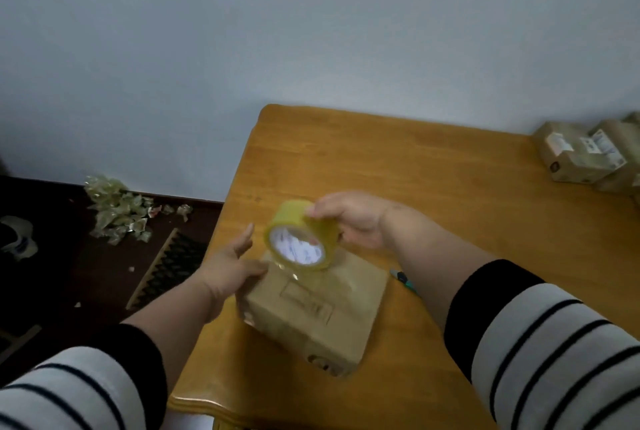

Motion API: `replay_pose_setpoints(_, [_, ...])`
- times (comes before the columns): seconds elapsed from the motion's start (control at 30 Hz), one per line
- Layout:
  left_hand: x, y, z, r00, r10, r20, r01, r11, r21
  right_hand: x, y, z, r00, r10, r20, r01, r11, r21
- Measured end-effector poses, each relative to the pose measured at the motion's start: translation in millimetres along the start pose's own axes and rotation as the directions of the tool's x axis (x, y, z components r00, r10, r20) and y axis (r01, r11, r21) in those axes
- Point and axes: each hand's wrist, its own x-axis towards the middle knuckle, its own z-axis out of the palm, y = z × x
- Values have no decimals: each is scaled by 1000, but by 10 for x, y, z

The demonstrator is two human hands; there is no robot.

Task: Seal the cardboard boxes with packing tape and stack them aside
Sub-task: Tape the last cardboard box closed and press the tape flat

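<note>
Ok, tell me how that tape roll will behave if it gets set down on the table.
The tape roll is round, so on its edge it would likely roll across the smooth wooden table; flat on its side it should stay. The right hand holds it alone, so it seems light and stiff.

Glossy, lacquered honey wood on the table [433,170]; matt brown cardboard on the box [311,312]; shiny translucent yellowish plastic on the tape roll [304,232]; crinkled glossy film in the tape scraps [117,211]; soft striped knit cloth on the sleeves [540,353].
</note>
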Motion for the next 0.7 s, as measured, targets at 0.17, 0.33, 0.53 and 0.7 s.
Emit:
replay_pose_setpoints(0.17, [-91, -199, 59, 975, 170, 144, -214, 901, 379, 199, 129, 180, 997, -38, -65, 32, 994, -100])
replay_pose_setpoints(0.33, [-61, -252, 166, 970, 161, 182, -229, 853, 469, 154, 120, 138, 996, 63, -67, -74, 982, -172])
replay_pose_setpoints(0.53, [-17, -263, 211, 985, 63, 159, -132, 869, 477, 28, 113, 142, 993, 103, -58, -109, 987, -119])
replay_pose_setpoints(0.7, [-61, -298, 265, 990, 63, 130, -119, 866, 486, -177, 116, 164, 992, 102, -67, -107, 991, -80])
